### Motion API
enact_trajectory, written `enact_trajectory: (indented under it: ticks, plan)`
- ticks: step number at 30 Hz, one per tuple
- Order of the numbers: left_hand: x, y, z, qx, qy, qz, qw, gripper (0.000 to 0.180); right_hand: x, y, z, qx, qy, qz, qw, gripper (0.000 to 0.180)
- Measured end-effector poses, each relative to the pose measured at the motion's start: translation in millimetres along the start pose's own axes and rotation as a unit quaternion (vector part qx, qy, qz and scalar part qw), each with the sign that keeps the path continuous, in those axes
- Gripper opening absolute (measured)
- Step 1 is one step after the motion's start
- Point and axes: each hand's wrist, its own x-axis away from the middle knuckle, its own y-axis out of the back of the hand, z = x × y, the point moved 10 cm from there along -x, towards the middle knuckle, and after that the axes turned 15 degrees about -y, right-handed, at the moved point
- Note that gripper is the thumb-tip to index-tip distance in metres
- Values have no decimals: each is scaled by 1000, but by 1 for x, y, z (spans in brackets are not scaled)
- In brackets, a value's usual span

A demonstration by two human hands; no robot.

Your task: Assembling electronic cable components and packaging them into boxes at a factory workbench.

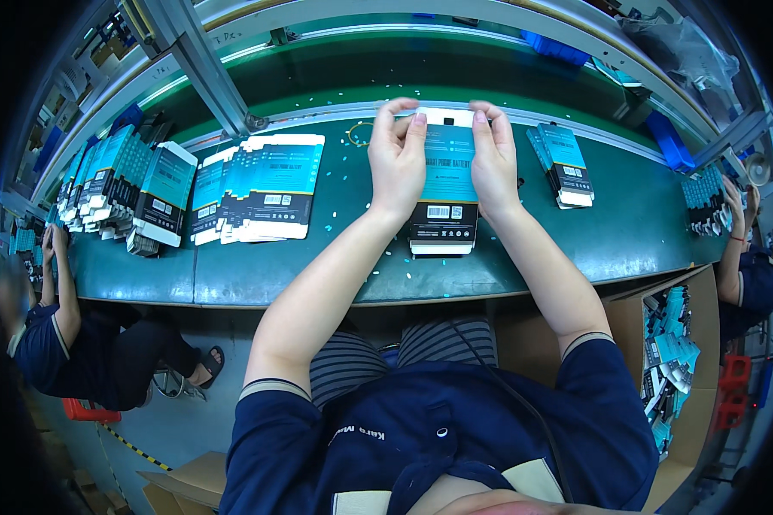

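A flat teal, black and white cardboard box (pixel 445 184) is upright in the picture at the middle of the green bench, its white end flap pointing away from me. My left hand (pixel 397 163) grips its left edge, thumb on top near the far end. Along the right edge my right hand (pixel 495 161) holds it the same way, fingers curled round the far corner. The fingertips of both hands are slightly blurred. Just left of my left hand lies a fanned stack of matching flat boxes (pixel 275 184). A smaller stack (pixel 565 167) rests right of my right hand.
A larger pile of boxes (pixel 116 176) stands at the far left of the bench (pixel 335 266). Small pale bits lie scattered about. An open carton (pixel 704 369) of loose boxes is at my right. Metal rails (pixel 202 73) cross behind. Other people work at both sides.
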Motion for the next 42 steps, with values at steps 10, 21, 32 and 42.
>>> enact_trajectory:
  ticks: [10, 21, 32, 42]
  plan:
    - [0, -1, -2, 30, 10, -22, 999, 14, 3, 2, 5, 34, 57, 24, 998, 17]
    - [6, -1, 9, 48, 26, -21, 998, 16, -2, 10, -5, -13, 26, 9, 1000, 19]
    - [-9, 36, 14, -7, 71, -117, 991, 28, 7, -27, -19, 102, -104, 184, 972, 55]
    - [-53, 140, -2, -708, 143, 203, 661, 78, -57, 173, 87, 545, 39, -317, 775, 61]
